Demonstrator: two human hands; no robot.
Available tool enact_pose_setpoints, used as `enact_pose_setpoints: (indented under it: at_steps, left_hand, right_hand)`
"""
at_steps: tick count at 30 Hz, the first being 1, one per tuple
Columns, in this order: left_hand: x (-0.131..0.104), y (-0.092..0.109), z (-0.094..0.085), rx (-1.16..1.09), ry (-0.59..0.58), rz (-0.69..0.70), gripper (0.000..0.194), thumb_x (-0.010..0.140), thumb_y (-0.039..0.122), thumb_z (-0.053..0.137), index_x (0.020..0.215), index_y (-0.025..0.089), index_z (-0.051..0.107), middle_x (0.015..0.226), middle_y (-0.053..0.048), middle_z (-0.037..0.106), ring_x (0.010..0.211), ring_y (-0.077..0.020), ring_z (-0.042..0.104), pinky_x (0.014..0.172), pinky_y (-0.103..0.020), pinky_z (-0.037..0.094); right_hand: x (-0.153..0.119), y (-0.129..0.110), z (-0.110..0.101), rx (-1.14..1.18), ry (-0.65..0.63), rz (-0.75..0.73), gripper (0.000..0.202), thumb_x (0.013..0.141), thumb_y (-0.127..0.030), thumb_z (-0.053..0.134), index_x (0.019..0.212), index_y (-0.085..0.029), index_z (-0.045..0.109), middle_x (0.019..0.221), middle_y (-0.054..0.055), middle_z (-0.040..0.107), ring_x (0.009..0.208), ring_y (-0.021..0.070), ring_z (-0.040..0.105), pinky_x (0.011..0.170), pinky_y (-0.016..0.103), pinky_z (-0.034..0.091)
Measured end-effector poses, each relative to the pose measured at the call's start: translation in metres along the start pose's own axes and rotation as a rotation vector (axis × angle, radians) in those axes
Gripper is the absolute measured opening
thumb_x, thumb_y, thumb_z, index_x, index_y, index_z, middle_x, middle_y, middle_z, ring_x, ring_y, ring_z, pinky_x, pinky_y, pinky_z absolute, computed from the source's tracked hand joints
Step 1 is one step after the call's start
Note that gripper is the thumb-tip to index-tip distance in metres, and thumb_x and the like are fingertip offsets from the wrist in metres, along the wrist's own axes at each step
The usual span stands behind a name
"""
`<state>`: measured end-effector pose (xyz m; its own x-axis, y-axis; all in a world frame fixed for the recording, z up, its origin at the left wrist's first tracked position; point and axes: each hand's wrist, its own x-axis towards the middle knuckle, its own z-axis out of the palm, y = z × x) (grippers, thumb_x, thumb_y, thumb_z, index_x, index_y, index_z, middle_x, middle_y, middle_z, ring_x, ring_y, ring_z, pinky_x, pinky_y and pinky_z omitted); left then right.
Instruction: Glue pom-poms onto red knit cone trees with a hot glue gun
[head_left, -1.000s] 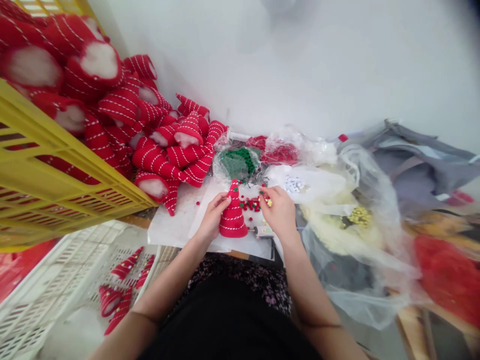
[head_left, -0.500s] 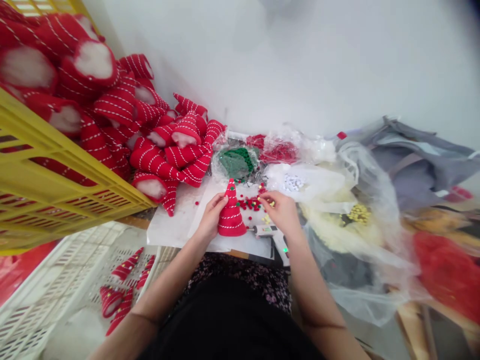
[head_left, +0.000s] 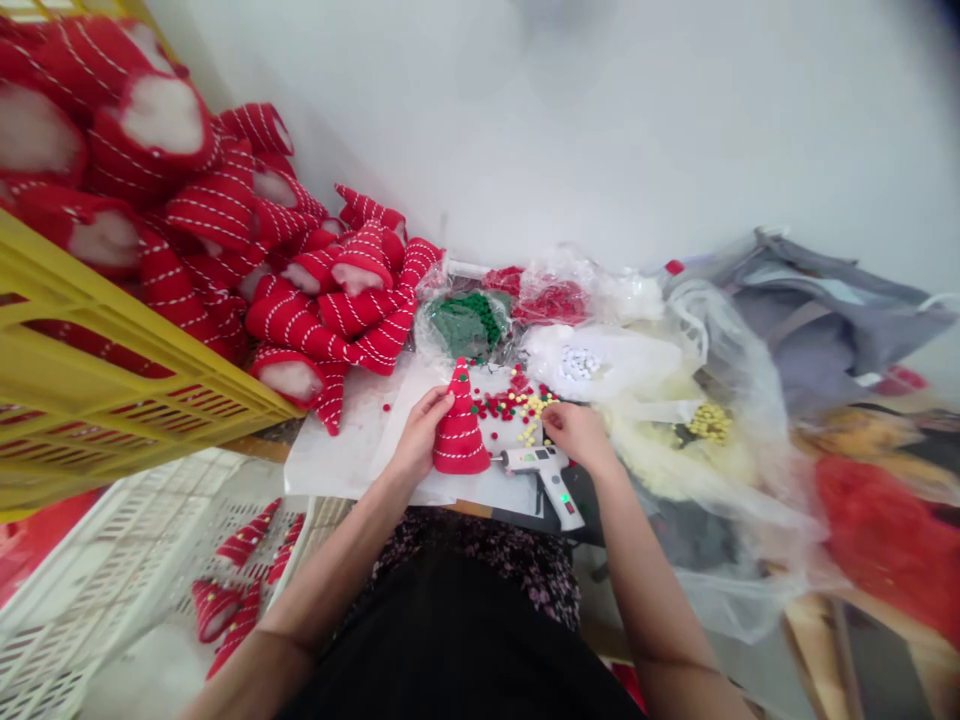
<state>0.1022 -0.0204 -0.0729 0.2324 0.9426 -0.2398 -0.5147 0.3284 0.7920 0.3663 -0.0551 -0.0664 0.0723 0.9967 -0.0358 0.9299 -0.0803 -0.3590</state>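
My left hand [head_left: 420, 435] is closed around the left side of a red cone hat [head_left: 460, 440] with white dashed stripes. The hat stands tip up, with small green pom-poms near its tip. My right hand [head_left: 581, 435] is at the right edge of the loose yellow pom-poms [head_left: 527, 432], its fingers pinched together. Whatever lies between those fingertips is too small to make out. Red pom-poms [head_left: 495, 408] are scattered between the hat and the yellow ones. Just below my right hand lies a white glue gun [head_left: 553, 482], its nozzle pointing at the hat's base.
Many striped red hats [head_left: 300, 325] are heaped at left, beside and in a yellow crate [head_left: 135, 370]. Decorated cones [head_left: 244, 535] lie in a white basket [head_left: 161, 535] below. Bags of green [head_left: 469, 325], red [head_left: 555, 300] and white pieces [head_left: 581, 362] line the table's back.
My right hand has moved right and slightly down from above the pom-poms, uncovering yellow ones and more of the glue gun. My left hand still holds the hat. The view has shifted slightly.
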Motion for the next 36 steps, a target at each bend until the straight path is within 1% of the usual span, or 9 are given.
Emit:
enact_pose_setpoints:
  at_steps: [3,7,12,16,19,22,25,27,36]
  left_hand:
    - [-0.002,0.0,0.001,0.032,-0.011,0.021,0.033,0.071,0.041,0.087,0.09,0.021,0.07,0.08,0.001,0.069,0.071,-0.0151,0.062,0.07,-0.027,0.049]
    - [-0.004,-0.001,0.004,0.11,-0.039,0.059,0.031,0.075,0.04,0.084,0.095,0.02,0.072,0.086,-0.001,0.07,0.077,-0.0169,0.062,0.076,-0.029,0.048]
    - [-0.007,-0.003,0.007,0.218,-0.069,0.135,0.03,0.078,0.042,0.081,0.098,0.021,0.074,0.091,-0.002,0.072,0.084,-0.0188,0.064,0.082,-0.029,0.047]
    - [-0.008,-0.003,0.006,0.205,-0.089,0.156,0.029,0.078,0.043,0.082,0.096,0.021,0.074,0.092,-0.002,0.072,0.086,-0.0191,0.064,0.083,-0.029,0.047]
    - [-0.008,-0.002,0.004,0.188,-0.059,0.123,0.031,0.077,0.043,0.083,0.096,0.021,0.074,0.091,-0.002,0.073,0.083,-0.0187,0.064,0.08,-0.029,0.047]
    - [-0.006,0.0,0.003,0.151,-0.028,0.086,0.032,0.074,0.043,0.084,0.094,0.021,0.073,0.087,-0.001,0.071,0.078,-0.0178,0.063,0.076,-0.028,0.048]
    - [-0.005,-0.001,0.003,0.129,-0.017,0.073,0.033,0.072,0.042,0.085,0.093,0.021,0.072,0.083,0.0,0.07,0.075,-0.0169,0.063,0.074,-0.028,0.048]
    - [-0.005,-0.002,0.004,0.12,-0.015,0.064,0.032,0.071,0.041,0.086,0.092,0.021,0.072,0.082,0.0,0.069,0.075,-0.0165,0.063,0.073,-0.027,0.048]
    - [-0.002,-0.001,0.004,0.087,0.003,0.05,0.032,0.071,0.041,0.086,0.09,0.021,0.07,0.079,0.002,0.067,0.07,-0.0158,0.062,0.072,-0.028,0.049]
  right_hand:
    - [-0.001,-0.011,-0.007,0.193,0.099,-0.065,0.015,0.089,-0.019,0.063,0.095,-0.018,0.077,0.089,0.006,0.081,0.079,0.0205,0.076,0.073,0.029,0.057]
    - [-0.005,-0.052,-0.021,0.58,0.28,-0.337,0.015,0.091,-0.028,0.065,0.093,-0.019,0.076,0.092,0.006,0.079,0.075,0.019,0.073,0.067,0.03,0.059]
    - [-0.006,-0.102,-0.022,0.532,0.312,-0.562,0.015,0.095,-0.02,0.061,0.097,-0.02,0.076,0.093,0.006,0.077,0.082,0.0191,0.072,0.076,0.032,0.06]
    - [-0.007,-0.111,-0.011,0.458,0.297,-0.64,0.023,0.096,-0.016,0.057,0.099,-0.022,0.079,0.103,0.009,0.077,0.094,0.021,0.073,0.086,0.036,0.06]
    - [-0.004,-0.094,-0.011,0.504,0.362,-0.557,0.023,0.096,-0.021,0.059,0.103,-0.024,0.08,0.104,0.007,0.077,0.092,0.0202,0.073,0.082,0.035,0.061]
    - [0.013,-0.055,-0.024,0.478,0.439,-0.277,0.024,0.094,-0.025,0.059,0.105,-0.022,0.08,0.108,0.008,0.078,0.081,0.0193,0.073,0.072,0.032,0.06]
    - [0.04,-0.008,-0.04,0.065,0.335,0.131,0.032,0.088,-0.016,0.055,0.107,-0.017,0.081,0.111,0.011,0.079,0.092,0.0234,0.075,0.088,0.034,0.058]
    - [0.058,0.017,-0.047,-0.047,0.276,0.237,0.035,0.086,-0.011,0.053,0.105,-0.01,0.082,0.109,0.018,0.08,0.101,0.03,0.075,0.096,0.038,0.054]
    - [0.086,0.039,-0.027,-0.143,0.045,0.237,0.017,0.078,-0.009,0.066,0.08,-0.012,0.083,0.093,0.019,0.082,0.097,0.0293,0.075,0.086,0.031,0.05]
